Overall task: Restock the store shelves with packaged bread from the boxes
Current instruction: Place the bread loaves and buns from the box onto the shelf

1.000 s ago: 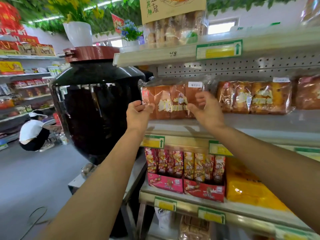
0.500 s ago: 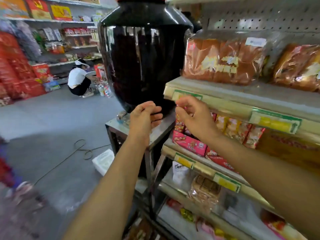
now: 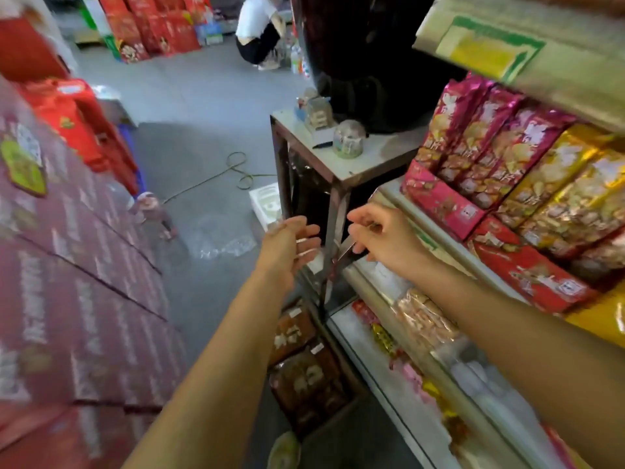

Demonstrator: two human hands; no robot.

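Note:
Brown packaged bread (image 3: 306,370) lies in a cardboard box on the floor, low in the view, beside the shelf unit. My left hand (image 3: 287,247) hangs above it with loosely curled fingers and holds nothing. My right hand (image 3: 382,236) is a little to the right, in front of the metal stand's leg, fingers relaxed and empty. More clear-wrapped bread (image 3: 424,318) sits on the lowest shelf (image 3: 365,282) under my right forearm. The frame is motion-blurred.
A black jar (image 3: 365,55) stands on a metal stand (image 3: 338,170) left of the shelves. Pink and gold snack packs (image 3: 500,157) fill the middle shelf. Stacked maroon cartons (image 3: 74,282) line the left. A person (image 3: 258,32) crouches far down the aisle; a cable (image 3: 236,170) lies on the floor.
My view has swung down from the upper bread shelf to the floor box. Both hands let go of the shelved bread and dropped, empty, toward the box.

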